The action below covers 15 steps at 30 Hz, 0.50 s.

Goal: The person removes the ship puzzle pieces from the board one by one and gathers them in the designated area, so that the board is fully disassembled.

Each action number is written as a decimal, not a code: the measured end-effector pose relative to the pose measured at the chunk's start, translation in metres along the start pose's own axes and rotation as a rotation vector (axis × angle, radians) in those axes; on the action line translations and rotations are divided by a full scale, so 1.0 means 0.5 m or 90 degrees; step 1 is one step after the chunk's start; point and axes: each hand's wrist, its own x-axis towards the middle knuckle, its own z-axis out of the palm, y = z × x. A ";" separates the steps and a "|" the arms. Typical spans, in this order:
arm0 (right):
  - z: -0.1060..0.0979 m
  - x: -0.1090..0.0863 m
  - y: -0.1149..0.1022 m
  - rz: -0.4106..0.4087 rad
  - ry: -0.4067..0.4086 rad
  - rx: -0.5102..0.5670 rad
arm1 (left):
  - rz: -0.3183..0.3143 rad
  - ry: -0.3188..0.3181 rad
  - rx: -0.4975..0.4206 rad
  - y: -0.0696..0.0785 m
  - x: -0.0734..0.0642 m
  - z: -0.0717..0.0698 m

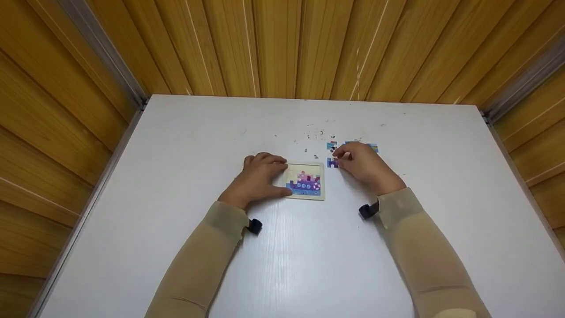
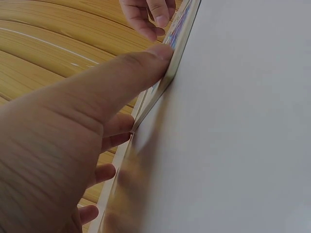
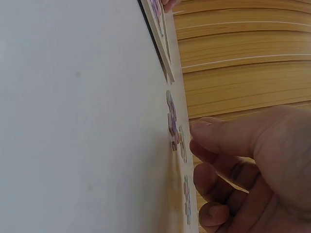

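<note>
My left hand [image 1: 260,179] holds the left side of a square puzzle tray [image 1: 304,198], thumb on its lower left and forefinger at its upper left corner. Inside the tray, joined pieces form a purple and pink ship [image 1: 304,184] on blue; pale backing shows above them. My right hand [image 1: 364,163] hovers among loose jigsaw pieces right of the tray, thumb and forefinger bent with a gap between them. A purple piece [image 1: 332,163] lies by the thumb, and a blue and red piece [image 1: 331,145] by the forefinger. In the right wrist view, the fingertips [image 3: 201,127] are close beside pieces.
More blue pieces [image 1: 373,147] lie beyond my right hand, partly hidden by it. Small dark crumbs [image 1: 321,132] are scattered over the white table [image 1: 282,265] behind the tray. Wood-patterned panels [image 1: 278,48] rise along the back and sides.
</note>
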 end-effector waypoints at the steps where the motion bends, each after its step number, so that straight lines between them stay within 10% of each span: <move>1: 0.001 -0.003 -0.006 0.006 0.000 0.012 | -0.001 0.000 0.000 0.000 0.000 0.000; 15: 0.042 -0.023 -0.092 -0.073 0.003 0.023 | -0.003 0.000 0.001 -0.002 0.004 0.001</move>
